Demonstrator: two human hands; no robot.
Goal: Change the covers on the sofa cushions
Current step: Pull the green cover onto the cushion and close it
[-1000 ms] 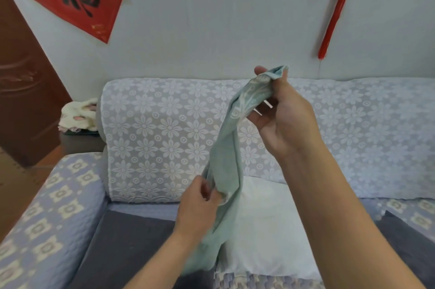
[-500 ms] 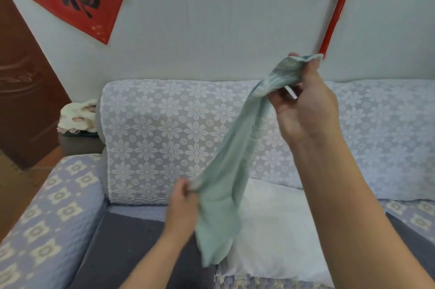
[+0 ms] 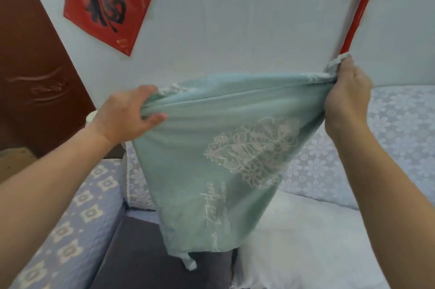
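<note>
A pale green cushion cover (image 3: 200,159) with a white floral print hangs spread out in front of me above the sofa. My left hand (image 3: 128,115) grips its upper left corner. My right hand (image 3: 346,98) grips the upper right corner, held slightly higher. The cover's top edge is stretched taut between them and the rest droops down. A bare white cushion (image 3: 306,241) lies on the sofa seat below and to the right, partly hidden by the cover.
The sofa back (image 3: 388,124) wears a lilac cloth with white flowers; the left armrest (image 3: 70,218) has a patterned cover. A dark grey seat (image 3: 141,253) lies below. A brown door (image 3: 30,77), a red wall poster (image 3: 106,4) and a red hanging ornament (image 3: 355,13) surround.
My hands have moved apart and upward. The cover, bunched into a narrow strip before, is now spread wide between them. My view has come closer to the wall.
</note>
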